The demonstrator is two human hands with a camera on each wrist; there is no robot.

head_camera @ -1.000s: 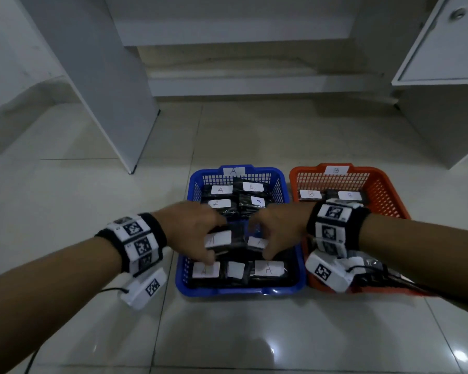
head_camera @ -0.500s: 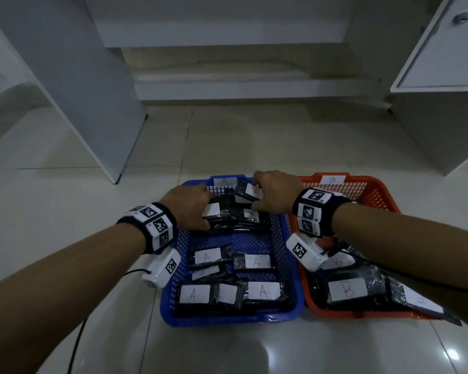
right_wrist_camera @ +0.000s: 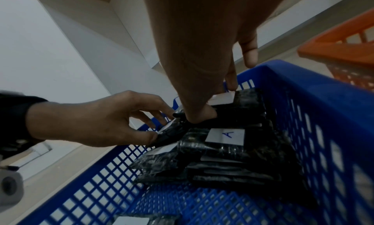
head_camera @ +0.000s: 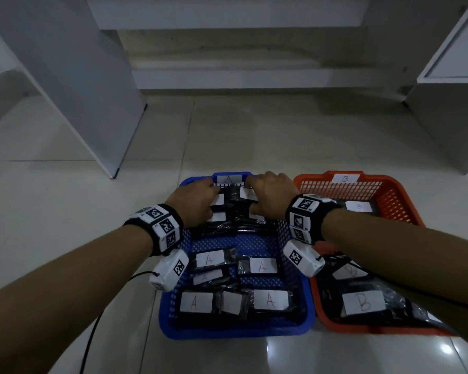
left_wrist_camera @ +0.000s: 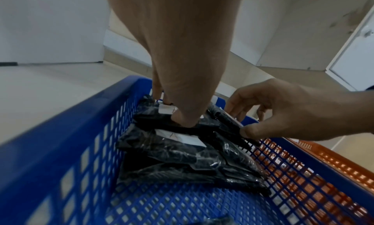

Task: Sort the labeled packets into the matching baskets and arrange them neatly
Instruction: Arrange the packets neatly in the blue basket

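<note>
A blue basket (head_camera: 235, 332) labelled A and an orange basket (head_camera: 389, 190) labelled B stand side by side on the floor. Black packets with white A labels (head_camera: 210, 259) lie in the blue one, and B packets (head_camera: 362, 303) in the orange one. Both hands are at the blue basket's far end. My left hand (head_camera: 212, 201) pinches a black packet (left_wrist_camera: 149, 116) between thumb and fingers. Beside it my right hand (head_camera: 253, 197) grips another black packet (right_wrist_camera: 247, 103) lying on the stack there. More A packets (right_wrist_camera: 224, 135) lie under them.
A white cabinet panel (head_camera: 73, 76) stands at the left and a white cabinet (head_camera: 449, 117) at the right. A low step (head_camera: 241, 76) runs along the back. Tiled floor (head_camera: 254, 136) stretches beyond the baskets. A cable (head_camera: 92, 333) hangs from my left wrist.
Both hands have moved with their packets from the middle of the blue basket to its far end. The head view has tilted, so the baskets sit lower in the picture.
</note>
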